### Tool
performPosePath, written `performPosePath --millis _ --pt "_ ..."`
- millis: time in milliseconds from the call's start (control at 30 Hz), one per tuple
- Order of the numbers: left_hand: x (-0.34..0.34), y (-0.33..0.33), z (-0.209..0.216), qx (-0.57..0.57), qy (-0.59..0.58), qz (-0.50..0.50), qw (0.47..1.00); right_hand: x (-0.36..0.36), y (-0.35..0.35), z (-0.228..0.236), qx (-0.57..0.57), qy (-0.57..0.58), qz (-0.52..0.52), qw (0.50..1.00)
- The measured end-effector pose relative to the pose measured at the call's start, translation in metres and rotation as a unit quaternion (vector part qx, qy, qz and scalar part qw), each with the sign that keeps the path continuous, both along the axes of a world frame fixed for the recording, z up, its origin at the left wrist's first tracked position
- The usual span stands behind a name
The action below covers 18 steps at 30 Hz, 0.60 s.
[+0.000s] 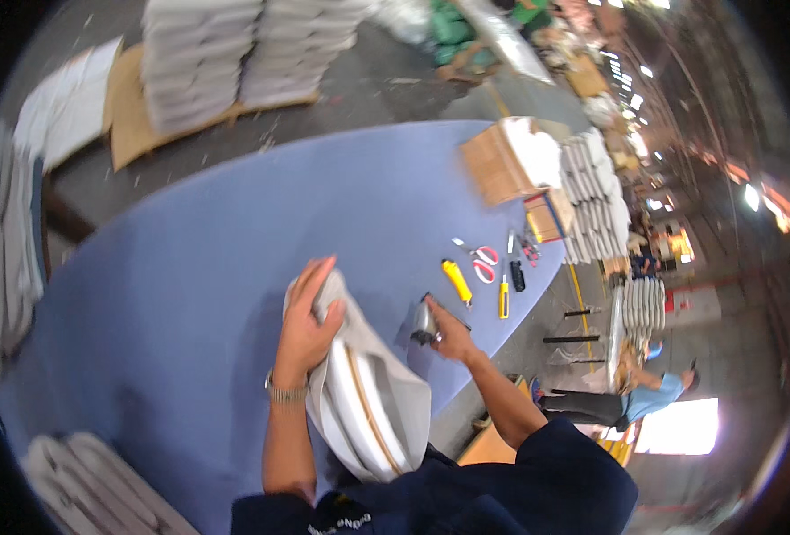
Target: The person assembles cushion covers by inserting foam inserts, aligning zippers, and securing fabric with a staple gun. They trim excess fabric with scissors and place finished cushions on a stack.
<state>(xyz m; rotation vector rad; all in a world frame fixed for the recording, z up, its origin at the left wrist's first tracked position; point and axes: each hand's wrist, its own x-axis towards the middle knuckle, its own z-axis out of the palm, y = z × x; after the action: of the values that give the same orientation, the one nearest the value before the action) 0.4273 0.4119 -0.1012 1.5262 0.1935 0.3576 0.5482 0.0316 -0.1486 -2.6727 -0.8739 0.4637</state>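
A curved seat cushion [374,392] stands tilted against my body at the near edge of a blue-covered table [234,205]. Its grey fabric cover [410,374] hangs loose around a white inside with a tan strip along it. My left hand [309,312], with a watch at the wrist, grips the cushion's far end, thumb on one side and fingers over the other. To the right, my right hand [448,332] is closed around a silver and black staple gun [425,323], held low over the table, apart from the cushion.
Right of the staple gun lie a yellow utility knife [456,282], scissors [484,264], a yellow screwdriver [504,298] and red pliers [528,250]. Cardboard boxes [497,165] stand at the far right edge. Grey padded pieces [92,486] lie near left. A person [649,397] works at right.
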Motion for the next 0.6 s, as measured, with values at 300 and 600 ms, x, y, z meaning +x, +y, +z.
performPosePath --millis 300,600 --pt "-0.002 0.005 -0.004 -0.005 -0.004 0.009 1.0 -0.022 0.152 0.15 0.21 0.231 -0.07 0.947" --pt "0.0 -0.001 -0.003 0.005 0.01 0.017 1.0 -0.003 0.202 0.2 0.138 0.207 0.129 0.96"
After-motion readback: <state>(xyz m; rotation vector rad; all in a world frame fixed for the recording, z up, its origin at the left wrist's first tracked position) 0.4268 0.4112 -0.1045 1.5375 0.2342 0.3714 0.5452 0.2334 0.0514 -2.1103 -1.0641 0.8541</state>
